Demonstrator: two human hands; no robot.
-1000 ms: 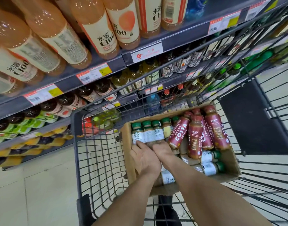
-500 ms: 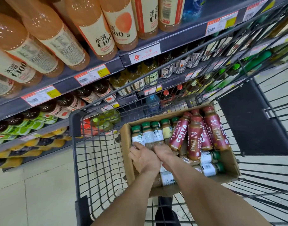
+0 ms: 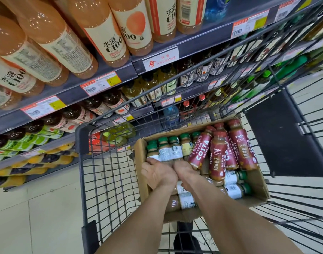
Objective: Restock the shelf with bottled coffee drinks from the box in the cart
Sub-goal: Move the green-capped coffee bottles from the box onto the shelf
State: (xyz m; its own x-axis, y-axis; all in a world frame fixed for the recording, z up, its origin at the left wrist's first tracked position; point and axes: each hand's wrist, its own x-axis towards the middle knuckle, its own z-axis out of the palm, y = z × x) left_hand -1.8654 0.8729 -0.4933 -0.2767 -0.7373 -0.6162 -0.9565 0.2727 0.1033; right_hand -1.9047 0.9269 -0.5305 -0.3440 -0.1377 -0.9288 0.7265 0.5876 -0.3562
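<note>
A cardboard box [image 3: 261, 187] lies in the wire cart [image 3: 79, 143]. At its far left stands a row of small green-capped coffee bottles [image 3: 170, 151]. My left hand [image 3: 158, 174] and my right hand [image 3: 185, 171] sit side by side at the base of that row, with fingers curled round the bottles' lower parts. Taller red Costa bottles [image 3: 218, 154] lean in the box's far right half. More green-capped bottles [image 3: 234, 189] lie on their sides near my right forearm.
Shelves [image 3: 105, 70] rise on the left and ahead of the cart, packed with orange juice bottles [image 3: 100, 24], dark-capped tea bottles and yellow packs lower down. The cart's black flap [image 3: 278, 134] stands to the right. Pale floor tiles show at lower left.
Both hands have slid a little forward onto the row of green-capped bottles and tightened round their bases. The view has shifted slightly.
</note>
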